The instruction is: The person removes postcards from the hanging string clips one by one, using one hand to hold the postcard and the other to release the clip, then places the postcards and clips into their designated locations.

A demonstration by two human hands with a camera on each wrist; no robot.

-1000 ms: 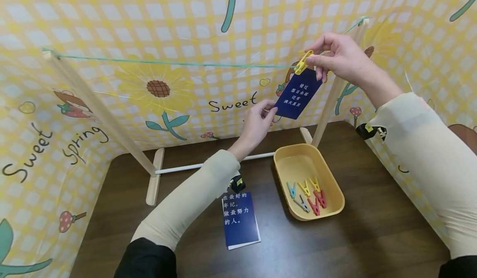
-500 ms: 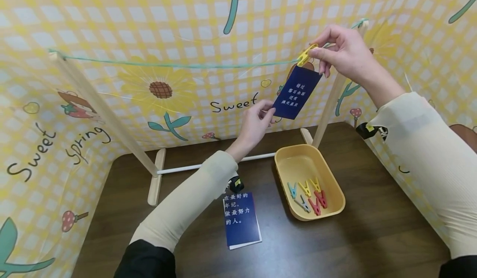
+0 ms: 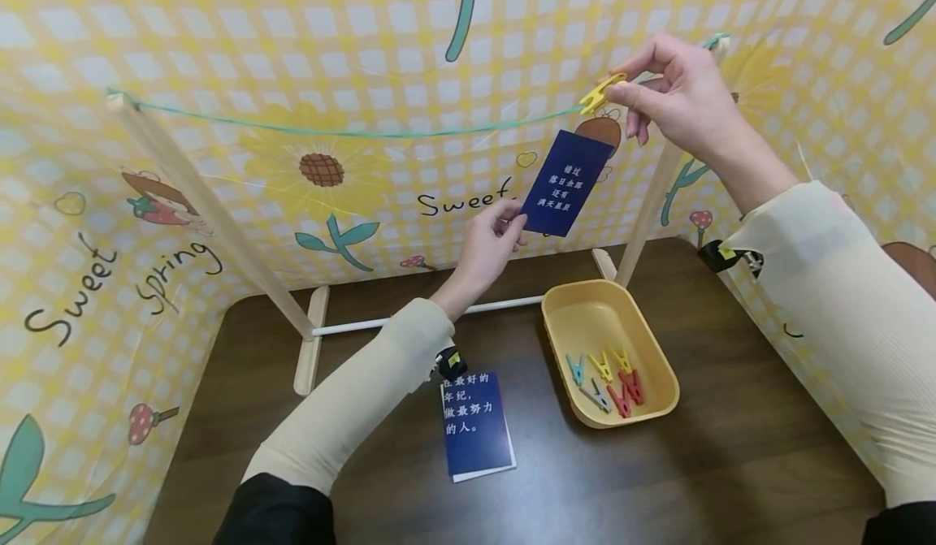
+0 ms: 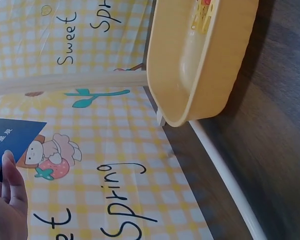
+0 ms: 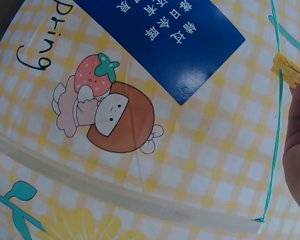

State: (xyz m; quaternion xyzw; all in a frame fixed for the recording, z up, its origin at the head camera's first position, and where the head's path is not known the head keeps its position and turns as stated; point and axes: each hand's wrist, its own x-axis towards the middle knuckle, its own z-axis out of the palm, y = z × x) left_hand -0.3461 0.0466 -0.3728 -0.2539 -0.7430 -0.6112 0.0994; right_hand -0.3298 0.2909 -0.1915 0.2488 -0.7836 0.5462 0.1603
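Observation:
My left hand (image 3: 488, 240) pinches the lower left corner of a dark blue card (image 3: 568, 179) with white characters, which tilts to the right. Up at the green string (image 3: 395, 134), my right hand (image 3: 687, 106) pinches a yellow clothespin (image 3: 601, 94). From the right wrist, the clothespin (image 5: 286, 69) sits across the string, and the top edge of the card (image 5: 200, 65) is apart from both. The left wrist view shows only the thumb and part of the fingers (image 4: 10, 185) at the card's edge.
The string runs between two wooden posts (image 3: 212, 212), joined low down by a white rod (image 3: 504, 305). A yellow tray (image 3: 581, 309) holds several coloured clothespins (image 3: 602, 366). Blue and white cards (image 3: 478, 443) lie stacked on the dark table (image 3: 585, 488). Patterned cloth surrounds it.
The card has come away from the yellow clothespin, moving left and slightly down with my left hand. My right hand has risen slightly with the clothespin, and the string sags more in the middle.

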